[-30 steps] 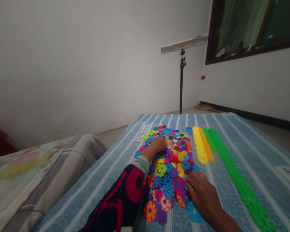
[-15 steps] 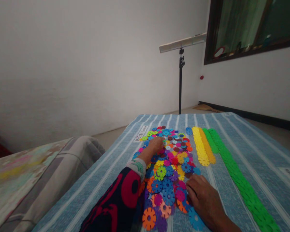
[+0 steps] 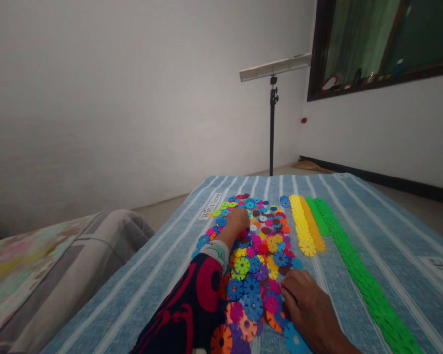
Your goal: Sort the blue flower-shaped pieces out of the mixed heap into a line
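Observation:
A pile of flat plastic snowflake discs [image 3: 256, 255] in many colours lies on a blue striped cloth [image 3: 372, 216]. My left hand [image 3: 237, 220], in a dark sleeve with red shapes, reaches to the pile's far side with its fingers curled down onto the discs. My right hand [image 3: 306, 302] rests on the near right edge of the pile, fingers bent over discs. Right of the pile lie rows of sorted discs: a yellow row [image 3: 300, 223], an orange row [image 3: 313, 227] and a long green row [image 3: 358, 268].
A light bar on a black stand [image 3: 271, 128] rises behind the cloth near the white wall. A dark-framed window [image 3: 376, 44] is at the upper right. A folded grey and patterned blanket [image 3: 59, 265] lies to the left.
The view has shifted slightly left and down. Both hands stay on the pile; the left hand has drawn back a little toward me.

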### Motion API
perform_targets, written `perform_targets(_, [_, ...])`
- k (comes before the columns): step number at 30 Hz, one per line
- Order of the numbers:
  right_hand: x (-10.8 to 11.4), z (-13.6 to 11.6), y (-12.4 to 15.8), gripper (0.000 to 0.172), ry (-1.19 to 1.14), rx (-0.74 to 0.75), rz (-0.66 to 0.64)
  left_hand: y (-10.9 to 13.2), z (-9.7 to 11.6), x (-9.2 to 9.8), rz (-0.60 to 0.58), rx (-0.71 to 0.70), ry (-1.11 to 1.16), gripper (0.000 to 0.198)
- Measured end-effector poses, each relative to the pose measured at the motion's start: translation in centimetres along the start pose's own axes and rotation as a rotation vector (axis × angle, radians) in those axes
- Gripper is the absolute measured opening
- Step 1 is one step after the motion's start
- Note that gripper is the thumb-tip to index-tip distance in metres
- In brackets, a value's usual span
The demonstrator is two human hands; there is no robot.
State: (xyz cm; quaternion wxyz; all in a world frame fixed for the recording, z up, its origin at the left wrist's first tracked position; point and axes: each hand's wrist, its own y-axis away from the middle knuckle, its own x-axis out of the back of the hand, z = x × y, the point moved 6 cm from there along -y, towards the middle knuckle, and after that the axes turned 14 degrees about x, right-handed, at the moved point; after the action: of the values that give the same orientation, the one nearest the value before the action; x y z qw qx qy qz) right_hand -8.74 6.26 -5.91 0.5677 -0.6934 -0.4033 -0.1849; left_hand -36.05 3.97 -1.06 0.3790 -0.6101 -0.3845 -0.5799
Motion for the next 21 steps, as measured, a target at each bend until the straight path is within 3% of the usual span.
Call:
perform_targets(6, [0.1, 0.1, -0.2, 0.024, 0.01, 0.022, 0.008, 0.2, -0.2, 0.0, 0.024, -0.044, -0.031, 0.028])
perform_targets(10, [-0.1, 0.1, -0.2, 0.021, 0.018, 0.065, 0.006, -0.7, -0.1, 1.0, 0.086, -0.062, -0.025, 0.034])
perform_targets(15, [-0.1, 0.0, -0.1, 0.023, 0.011, 0.038, 0.061, -3.7, 2.1, 2.5, 0.123, -0.11, 0.016, 0.039])
perform_targets(18, [-0.3, 0.2, 0.0, 0.022, 0.008, 0.065, 0.063, -5.4, 3.7, 2.6, 0.074, -0.166, 0.018, 0.034])
perform_targets(21, [-0.6, 0.6, 0.1, 0.02, 0.005, 0.117, 0.023, -5.7, 4.4, 2.0, 0.012, -0.224, 0.007, 0.027])
